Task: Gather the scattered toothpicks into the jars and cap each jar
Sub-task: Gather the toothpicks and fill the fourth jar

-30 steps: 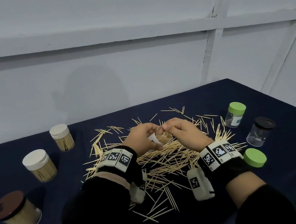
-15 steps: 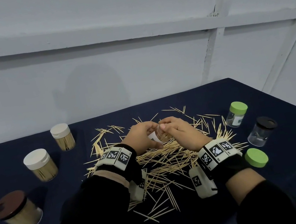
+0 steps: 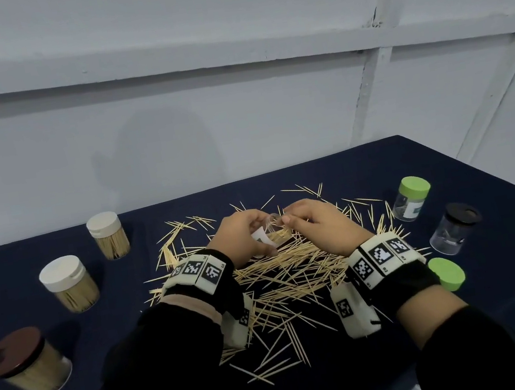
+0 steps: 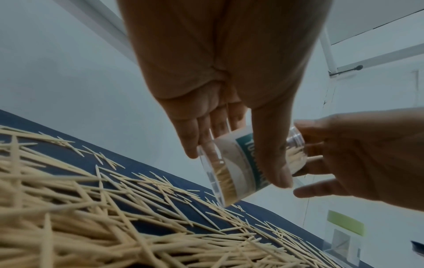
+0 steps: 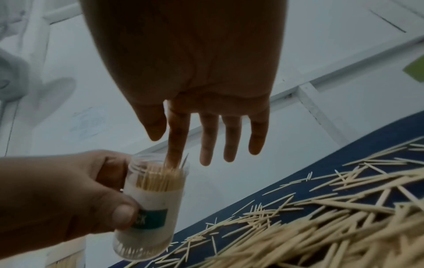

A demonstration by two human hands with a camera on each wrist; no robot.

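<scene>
Our left hand [image 5: 57, 195] grips the open jar [image 5: 149, 208]; our right hand [image 5: 195, 81], fingers straight, should press the toothpicks [image 5: 158, 178] down gently, the jar tilted toward 1 o'clock.

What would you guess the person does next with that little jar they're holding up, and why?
Probably the right hand finishes tamping, then reaches for the loose green lid. The left hand grips the open clear jar, which looks nearly full, and the right index finger presses on the toothpick tips at its mouth. The lid lies beside the right wrist. Many scattered toothpicks remain, though.
</scene>
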